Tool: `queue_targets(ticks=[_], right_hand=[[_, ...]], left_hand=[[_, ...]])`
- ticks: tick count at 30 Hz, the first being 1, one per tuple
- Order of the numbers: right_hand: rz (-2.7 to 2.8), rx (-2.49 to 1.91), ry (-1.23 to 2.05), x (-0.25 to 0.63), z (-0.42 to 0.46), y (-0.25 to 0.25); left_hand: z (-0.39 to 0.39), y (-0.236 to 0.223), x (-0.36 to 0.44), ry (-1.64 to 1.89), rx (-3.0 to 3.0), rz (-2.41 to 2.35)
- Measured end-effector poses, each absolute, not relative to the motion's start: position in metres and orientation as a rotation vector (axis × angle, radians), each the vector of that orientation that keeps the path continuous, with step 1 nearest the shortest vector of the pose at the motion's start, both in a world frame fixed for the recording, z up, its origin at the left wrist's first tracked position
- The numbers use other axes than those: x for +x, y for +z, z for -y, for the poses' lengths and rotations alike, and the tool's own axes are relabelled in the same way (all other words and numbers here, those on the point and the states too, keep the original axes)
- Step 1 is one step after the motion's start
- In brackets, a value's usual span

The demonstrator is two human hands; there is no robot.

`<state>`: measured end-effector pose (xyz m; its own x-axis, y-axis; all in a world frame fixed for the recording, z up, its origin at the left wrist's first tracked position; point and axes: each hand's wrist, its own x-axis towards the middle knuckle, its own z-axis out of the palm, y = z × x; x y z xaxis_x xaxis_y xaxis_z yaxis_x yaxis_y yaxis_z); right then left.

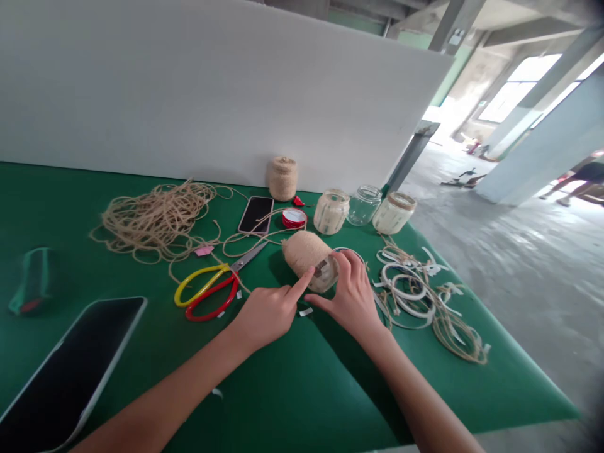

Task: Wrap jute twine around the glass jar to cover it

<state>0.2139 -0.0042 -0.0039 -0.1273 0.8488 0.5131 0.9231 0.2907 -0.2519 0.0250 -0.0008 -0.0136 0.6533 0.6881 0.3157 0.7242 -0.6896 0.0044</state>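
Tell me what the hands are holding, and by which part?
The right hand holds a twine-wrapped jar by its bare glass end; the left hand only touches it with one finger.

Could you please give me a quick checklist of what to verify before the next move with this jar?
1. Right hand on jar: ok, fingers curve over its glass end.
2. Left hand at jar: ok, index fingertip touches it.
3. Twine wrap tightness: cannot tell.
4. Scissors near left hand: ok, lying beside it.
5. Phone free of twine: not ok, a strand crosses it.
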Motion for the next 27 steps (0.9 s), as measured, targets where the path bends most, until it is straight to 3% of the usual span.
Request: queue_targets(ticks=[18, 27], right_hand=[[1.862, -1.592, 0.256, 0.2118, 0.004, -0.0037], [1.97, -1.577, -0.075, 0.2085, 0.0056, -0.0059]], left_hand=[[-0.0002, -0.0108, 0.0246, -0.39, -2.753, 1.227], [0.0, -0.0117, 0.0247, -0.411, -2.765, 1.236]])
